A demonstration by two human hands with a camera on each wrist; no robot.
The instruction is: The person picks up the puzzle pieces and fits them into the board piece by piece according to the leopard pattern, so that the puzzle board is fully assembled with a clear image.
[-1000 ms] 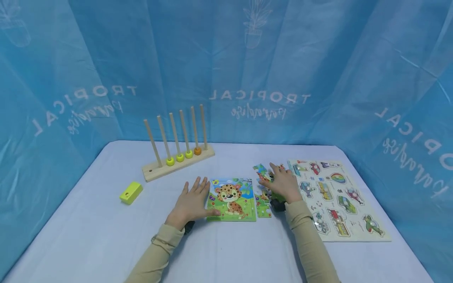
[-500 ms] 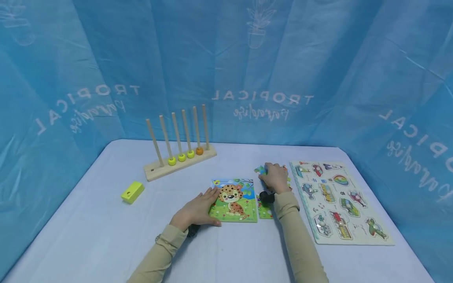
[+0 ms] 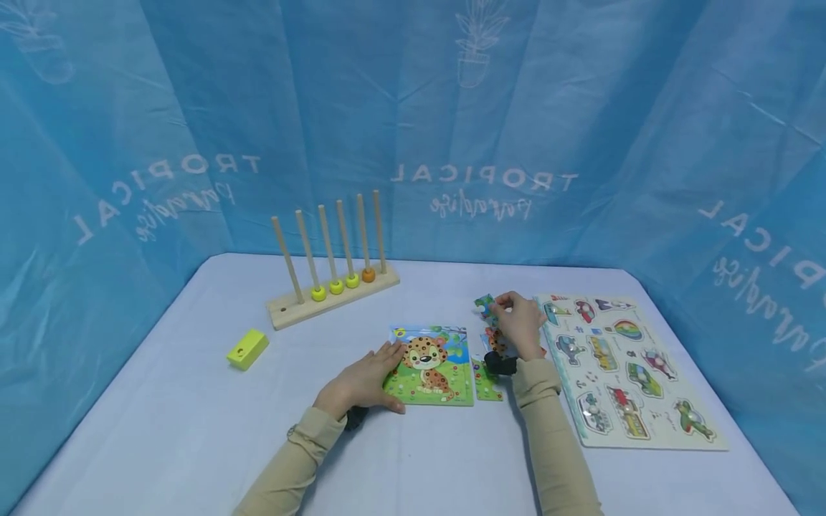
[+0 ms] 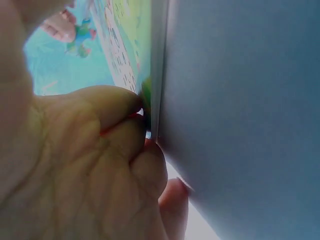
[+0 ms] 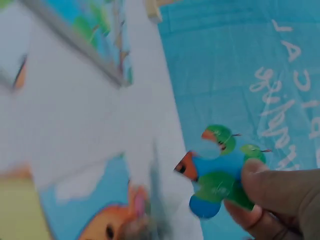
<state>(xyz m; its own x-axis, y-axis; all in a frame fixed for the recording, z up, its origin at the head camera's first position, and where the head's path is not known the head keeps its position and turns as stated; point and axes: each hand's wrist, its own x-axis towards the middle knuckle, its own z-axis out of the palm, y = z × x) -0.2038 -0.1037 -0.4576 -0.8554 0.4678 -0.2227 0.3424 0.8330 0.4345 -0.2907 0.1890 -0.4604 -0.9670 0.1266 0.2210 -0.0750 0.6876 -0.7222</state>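
Observation:
In the head view, a square leopard picture puzzle board (image 3: pixel 430 373) lies in the middle of the table. Against its left edge rests my left hand (image 3: pixel 361 378), fingers over the border and thumb near the lower left corner. The left wrist view shows the palm and bent fingers (image 4: pixel 122 135) beside the board's edge. My right hand (image 3: pixel 518 320) pinches a blue and green jigsaw piece (image 5: pixel 217 180) between thumb and fingers, above the table. More jigsaw pieces (image 3: pixel 487 383) lie right of the board, partly hidden by the right hand and wrist camera.
A wooden peg stand (image 3: pixel 332 294) with several yellow rings and one orange ring stands at the back left. Left of the board is a yellow block (image 3: pixel 247 349). On the right lies a knobbed vehicle puzzle board (image 3: pixel 632 373). Blue curtains (image 3: pixel 413 129) surround the white table.
My left hand has come down onto the board's left edge. The right hand closed over the pieces, then lifted one in a pinch. The view has shifted slightly.

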